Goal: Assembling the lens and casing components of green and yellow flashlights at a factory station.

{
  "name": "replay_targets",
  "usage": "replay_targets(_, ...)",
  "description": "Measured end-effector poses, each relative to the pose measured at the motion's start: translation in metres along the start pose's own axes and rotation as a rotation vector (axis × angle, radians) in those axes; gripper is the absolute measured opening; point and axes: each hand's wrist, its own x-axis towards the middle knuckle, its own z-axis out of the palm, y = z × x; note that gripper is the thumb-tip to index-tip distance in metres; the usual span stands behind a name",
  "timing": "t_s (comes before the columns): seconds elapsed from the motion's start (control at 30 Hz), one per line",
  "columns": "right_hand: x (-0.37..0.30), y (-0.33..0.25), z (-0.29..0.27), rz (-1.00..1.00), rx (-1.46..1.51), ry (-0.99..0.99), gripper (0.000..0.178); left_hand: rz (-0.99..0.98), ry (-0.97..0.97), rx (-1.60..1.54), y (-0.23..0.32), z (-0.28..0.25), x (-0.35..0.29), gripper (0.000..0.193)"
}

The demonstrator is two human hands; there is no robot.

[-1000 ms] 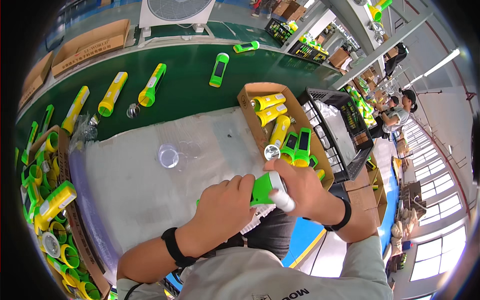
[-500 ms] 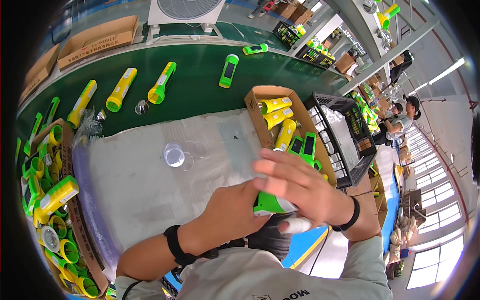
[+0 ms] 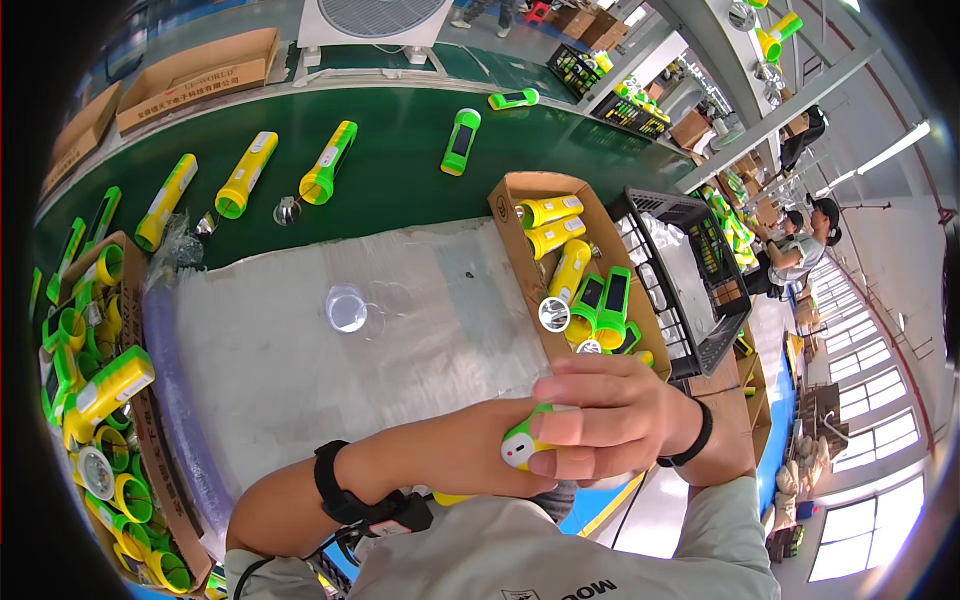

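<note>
Close to my body, a green flashlight (image 3: 518, 446) with a white end cap is between my two hands. My left hand (image 3: 507, 425) is closed around it from the left, most of its fingers hidden. Over the flashlight from the right, my right hand (image 3: 610, 415) curls its fingers against its end. Below my left forearm shows a small yellow piece (image 3: 452, 497); what it belongs to is hidden. Clear round lenses (image 3: 347, 308) lie on the covered worktop (image 3: 270, 370) ahead. Just beyond my right hand, a carton (image 3: 512, 215) holds several yellow and green flashlights (image 3: 567, 272).
At left, another carton (image 3: 150, 420) is full of lensless flashlight bodies (image 3: 115, 395). More flashlights (image 3: 247, 175), some with reflectors hanging out, lie along the green conveyor belt (image 3: 390, 130). A black crate (image 3: 700, 345) stands right of the near carton. Co-workers (image 3: 800, 250) are at far right.
My right fingers have come down and closed over the flashlight's end, which has turned toward view. Both hands have shifted slightly, uncovering reflectors in the right carton.
</note>
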Motion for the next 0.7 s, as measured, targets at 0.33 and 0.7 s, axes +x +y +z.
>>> replay_targets(0.33, 0.002, 0.005, 0.003, 0.271, 0.404, 0.144, 0.029, -0.213, 0.151, 0.201, 0.008, 0.006, 0.0, 0.027)
replay_targets(0.7, 0.002, -0.007, 0.019, 0.634, 0.508, 0.32, 0.024, -0.495, 0.204, 0.354, 0.023, 0.001, 0.006, 0.036)
